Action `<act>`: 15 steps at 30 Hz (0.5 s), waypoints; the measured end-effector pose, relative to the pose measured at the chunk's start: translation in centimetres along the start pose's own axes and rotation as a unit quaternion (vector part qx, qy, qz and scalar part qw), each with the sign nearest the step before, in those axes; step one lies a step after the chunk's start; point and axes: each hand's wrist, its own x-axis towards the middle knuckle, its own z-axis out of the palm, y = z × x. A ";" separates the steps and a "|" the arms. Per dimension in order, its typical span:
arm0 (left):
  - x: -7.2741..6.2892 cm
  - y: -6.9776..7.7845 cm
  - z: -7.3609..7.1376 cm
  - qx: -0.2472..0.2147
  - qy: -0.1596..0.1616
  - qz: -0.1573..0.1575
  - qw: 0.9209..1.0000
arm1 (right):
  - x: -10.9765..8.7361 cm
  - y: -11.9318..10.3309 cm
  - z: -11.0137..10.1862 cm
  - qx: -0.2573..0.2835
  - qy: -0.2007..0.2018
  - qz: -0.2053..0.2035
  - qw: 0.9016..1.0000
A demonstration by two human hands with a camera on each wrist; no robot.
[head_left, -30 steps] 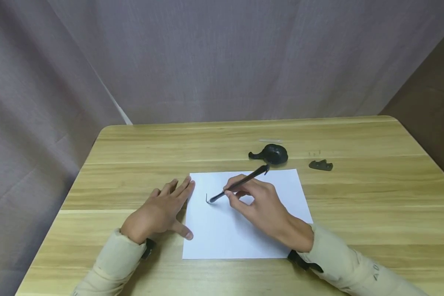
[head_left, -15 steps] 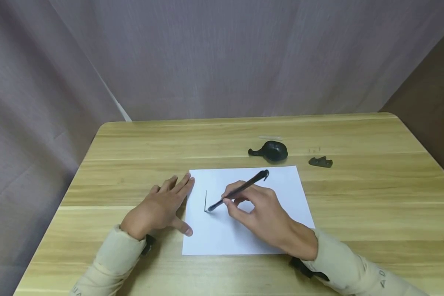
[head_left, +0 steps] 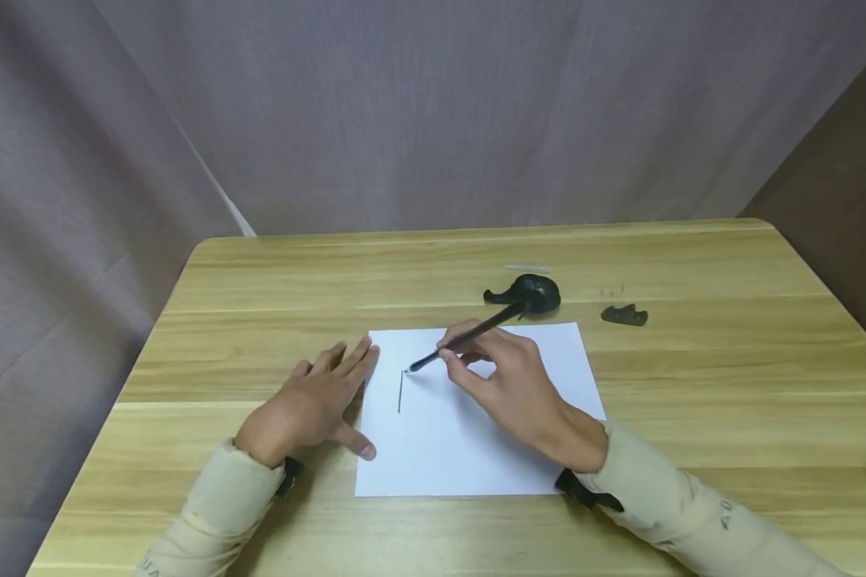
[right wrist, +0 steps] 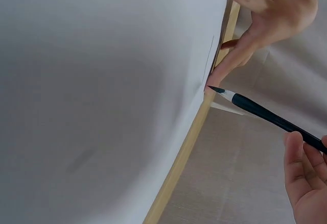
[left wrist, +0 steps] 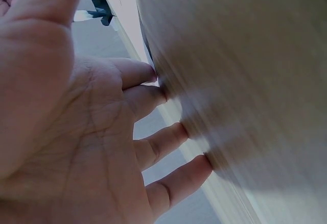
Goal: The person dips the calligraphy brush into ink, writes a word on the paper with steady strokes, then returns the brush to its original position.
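Observation:
My right hand (head_left: 515, 393) pinches a black-handled calligraphy brush (head_left: 494, 320) between thumb and fingers. In the right wrist view the brush (right wrist: 260, 114) shows pale bristles with a dark tip. That tip is at the upper end of a thin, upright black line (head_left: 400, 393) on the white paper (head_left: 433, 469). My left hand (head_left: 310, 413) lies spread at the paper's left edge, thumb and fingertips on the edge. In the left wrist view the left hand (left wrist: 97, 127) shows its palm, with fingertips down on the surface.
Behind the paper sits a black, gourd-shaped dish (head_left: 537, 294). A small dark brush rest with a notched top (head_left: 624, 316) lies to its right. A thin clear strip (head_left: 526, 268) is farther back on the wooden table (head_left: 260, 296). A grey curtain (head_left: 433, 112) hangs behind.
The right hand first drew the brush toward the body, lengthening the black line, then moved it back up to the line's upper end. The left hand has stayed in place.

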 end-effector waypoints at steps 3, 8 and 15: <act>0.0 0.0 0.0 -0.001 0.001 0.001 1.000 | 0.0 0.2 0.1 -0.002 -0.002 0.004 1.000; 0.1 0.1 0.0 -0.001 0.003 0.001 1.000 | 0.0 0.4 0.3 0.002 -0.005 0.008 1.000; 0.1 0.0 0.1 0.005 0.005 -0.003 1.000 | 0.0 0.5 0.5 0.005 -0.009 0.009 1.000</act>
